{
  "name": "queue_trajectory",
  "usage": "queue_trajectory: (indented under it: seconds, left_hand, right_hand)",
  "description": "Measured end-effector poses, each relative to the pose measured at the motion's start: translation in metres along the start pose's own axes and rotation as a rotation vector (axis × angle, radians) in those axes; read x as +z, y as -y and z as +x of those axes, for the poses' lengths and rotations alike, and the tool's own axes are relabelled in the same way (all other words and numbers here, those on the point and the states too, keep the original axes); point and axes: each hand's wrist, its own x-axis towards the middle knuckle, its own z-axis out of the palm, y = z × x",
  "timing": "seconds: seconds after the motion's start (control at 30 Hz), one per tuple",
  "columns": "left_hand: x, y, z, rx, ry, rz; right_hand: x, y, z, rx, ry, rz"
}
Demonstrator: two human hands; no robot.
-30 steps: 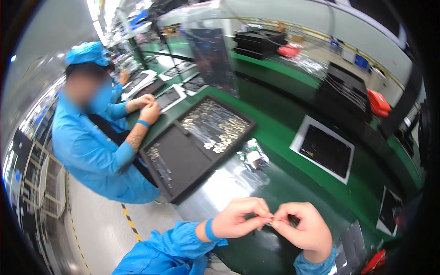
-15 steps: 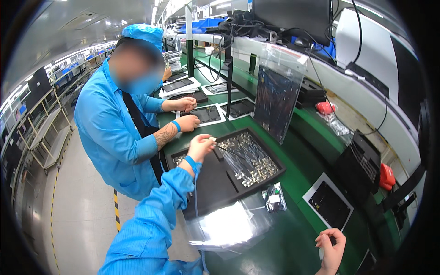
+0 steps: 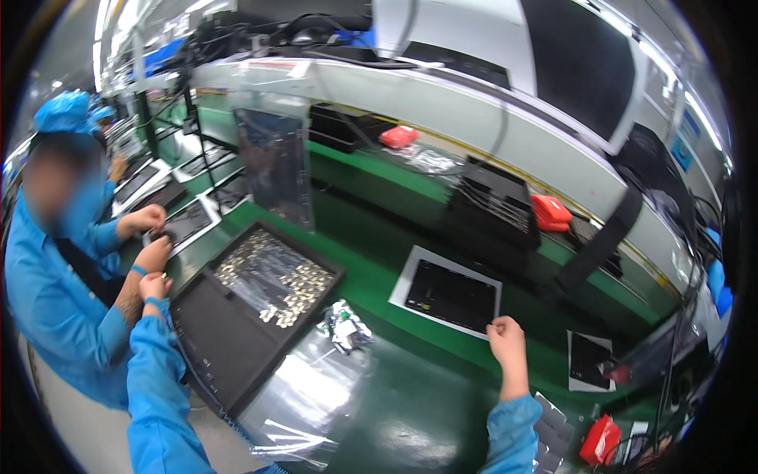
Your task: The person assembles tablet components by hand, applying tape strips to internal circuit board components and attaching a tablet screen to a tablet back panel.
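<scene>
My left hand (image 3: 155, 286) is closed in a pinch beside the left edge of a black foam tray (image 3: 225, 336). A small pale end of a thin flex cable (image 3: 164, 276) shows at its fingertips; the rest is hard to make out. Several flex cables (image 3: 272, 276) with gold-coloured ends lie in the tray's far compartment. On the right, my right hand (image 3: 507, 336) has its fingers closed at the near right corner of a white sheet (image 3: 401, 289). A flat black panel (image 3: 450, 296) lies on that sheet.
Clear plastic bags (image 3: 304, 395) and a small bag of parts (image 3: 346, 326) lie near the tray. A co-worker (image 3: 67, 261) in blue works close on the left. A hanging bagged panel (image 3: 275, 166), black box (image 3: 493, 197) and red bundle (image 3: 551, 213) stand along the back.
The view has swung to the right, bringing more of the bench into sight. My right hand has reached the corner of the white sheet. My left hand stays pinched, now at the tray's left edge.
</scene>
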Motion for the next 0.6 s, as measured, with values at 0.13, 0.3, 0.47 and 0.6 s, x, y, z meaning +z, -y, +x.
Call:
queue_trajectory:
  seconds: [0.13, 0.3, 0.47, 0.6]
  left_hand:
    - [-0.014, 0.016, 0.015, 0.036, 0.152, 0.357]
    - [0.016, -0.039, -0.086, 0.317, 0.249, 1.034]
    - [-0.025, -0.078, -0.134, 0.655, 0.677, 0.446]
    - [-0.03, -0.157, -0.292, 0.22, 0.88, 0.11]
  right_hand:
    - [0.021, 0.0, 0.013, 0.231, -0.034, -0.397]
    - [0.027, -0.024, 0.027, 0.365, -0.012, -0.425]
    - [0.032, -0.01, 0.054, 0.37, 0.276, -0.343]
    - [0.05, -0.03, 0.07, 0.306, 0.299, -0.199]
